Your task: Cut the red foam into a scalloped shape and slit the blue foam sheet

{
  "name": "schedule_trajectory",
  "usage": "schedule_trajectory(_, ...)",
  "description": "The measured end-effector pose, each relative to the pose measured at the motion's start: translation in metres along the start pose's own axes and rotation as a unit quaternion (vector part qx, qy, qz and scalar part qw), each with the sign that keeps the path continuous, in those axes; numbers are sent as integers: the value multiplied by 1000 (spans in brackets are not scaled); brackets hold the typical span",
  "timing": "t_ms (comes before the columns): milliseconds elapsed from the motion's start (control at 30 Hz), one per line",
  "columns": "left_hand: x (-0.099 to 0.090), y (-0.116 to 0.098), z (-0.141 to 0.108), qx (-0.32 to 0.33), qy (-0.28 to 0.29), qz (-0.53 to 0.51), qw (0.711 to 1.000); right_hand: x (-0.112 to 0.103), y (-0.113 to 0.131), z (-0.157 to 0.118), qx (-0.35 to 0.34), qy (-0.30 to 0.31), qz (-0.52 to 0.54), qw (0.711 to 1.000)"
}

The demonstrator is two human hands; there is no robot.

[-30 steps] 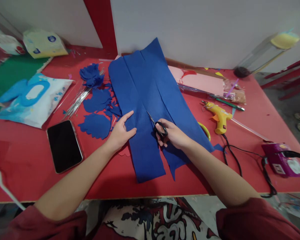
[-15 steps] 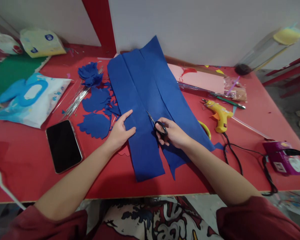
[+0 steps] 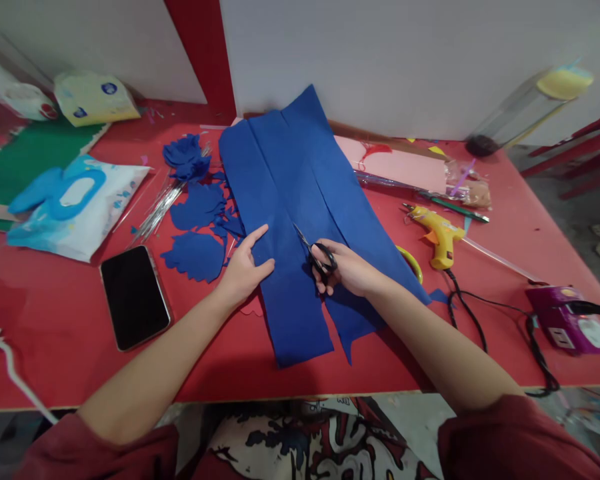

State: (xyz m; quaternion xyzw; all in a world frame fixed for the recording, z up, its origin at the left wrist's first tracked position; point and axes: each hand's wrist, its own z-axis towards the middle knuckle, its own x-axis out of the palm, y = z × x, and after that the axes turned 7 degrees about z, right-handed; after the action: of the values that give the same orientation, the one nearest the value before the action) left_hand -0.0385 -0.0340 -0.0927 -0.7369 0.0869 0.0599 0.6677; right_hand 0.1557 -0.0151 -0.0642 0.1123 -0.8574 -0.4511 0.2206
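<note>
A large blue sheet [image 3: 285, 180], looking like felt or crepe paper, lies creased across the red table, with a slit running up from its near edge. My right hand [image 3: 343, 267] grips black-handled scissors [image 3: 323, 261], their blades pointing away and to the left over the sheet at the slit's upper end. On the sheet's left edge, my left hand [image 3: 247, 270] rests with thumb and fingers apart, holding nothing. Left of that hand lie scalloped blue cutouts [image 3: 195, 255] and small scraps. A blue flower [image 3: 186, 157] sits beside a bundle of silvery wire stems [image 3: 157, 210].
A black-screened phone [image 3: 135, 298] and a wet-wipes pack [image 3: 80, 207] lie at left. To the right are a yellow glue gun [image 3: 440, 233], its black cord, a purple power box [image 3: 573, 320] and a green cutter [image 3: 455, 207]. Pink sheets [image 3: 400, 163] lie behind.
The whole view has shifted slightly, so the table sits a little lower in the picture. Both hands and the scissors keep nearly the same place on the blue sheet.
</note>
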Motion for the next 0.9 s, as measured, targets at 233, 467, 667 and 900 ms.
schedule_trajectory(233,-2,4,0,6,5,-4,1000,2,1,4,-13,-10,0,1000)
schedule_trajectory(467,-1,4,0,4,3,-20,1000,2,-4,4,-25,-13,16,999)
schedule_trajectory(667,-1,4,1,5,3,-20,1000,2,-6,4,-41,-14,23,999)
schedule_trajectory(900,0,3,0,-1,2,-8,1000,4,-6,4,-45,-26,39,998)
